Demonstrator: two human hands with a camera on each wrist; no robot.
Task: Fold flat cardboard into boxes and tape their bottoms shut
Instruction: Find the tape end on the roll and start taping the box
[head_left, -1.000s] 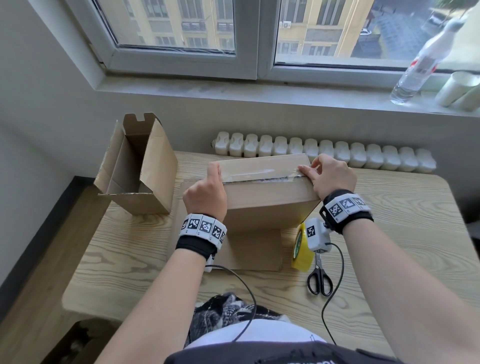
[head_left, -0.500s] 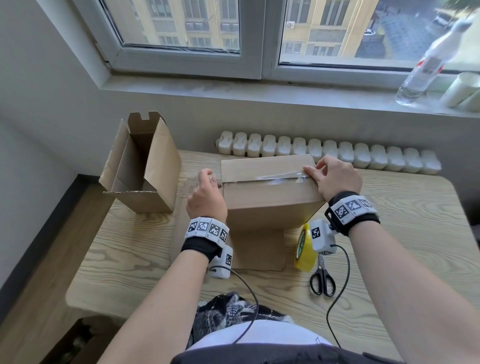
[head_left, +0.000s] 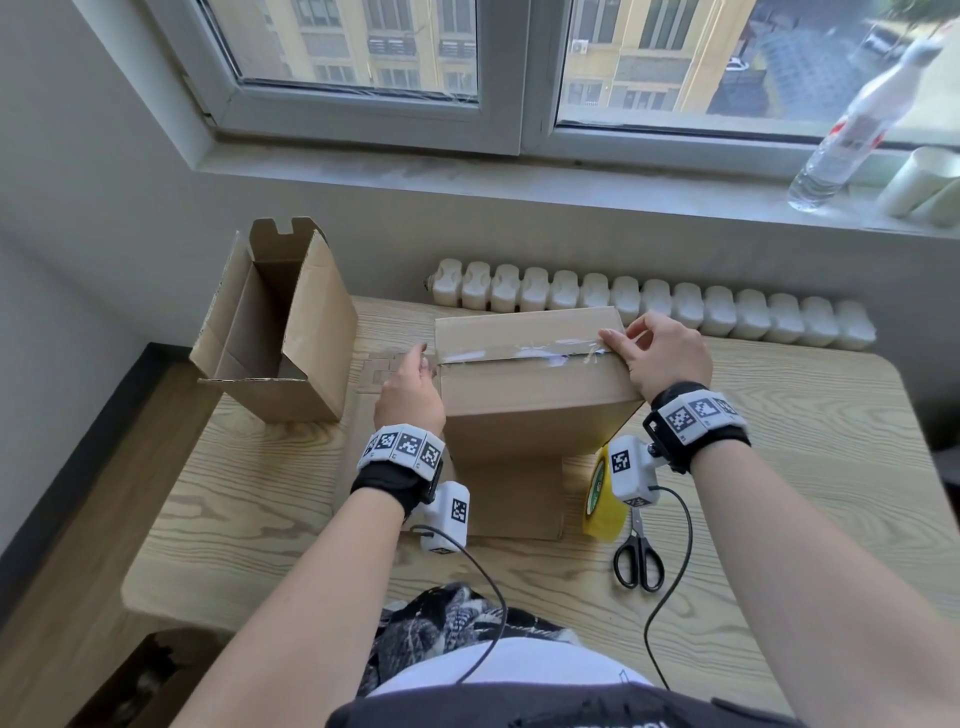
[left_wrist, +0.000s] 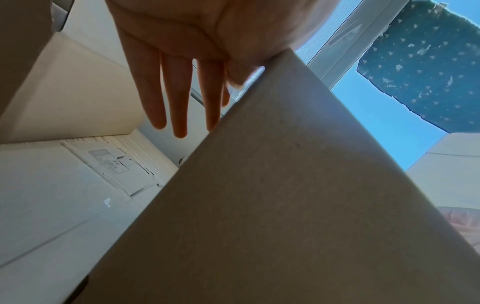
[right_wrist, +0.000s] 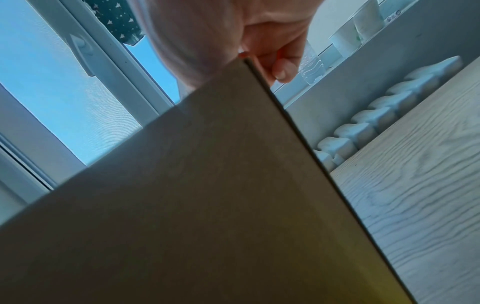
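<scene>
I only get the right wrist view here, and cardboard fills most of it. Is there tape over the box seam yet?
Observer: Yes. The head view shows a strip of clear tape along the top seam of the box, reaching both ends.
Operator: What is at the left end?
Observer: The left hand is against that end, fingers straight, at the end of the tape.
Operator: Which tools are close by?
Observer: A yellow tape roll stands on the table near the box's right corner, and black scissors lie just in front of the roll.
</scene>
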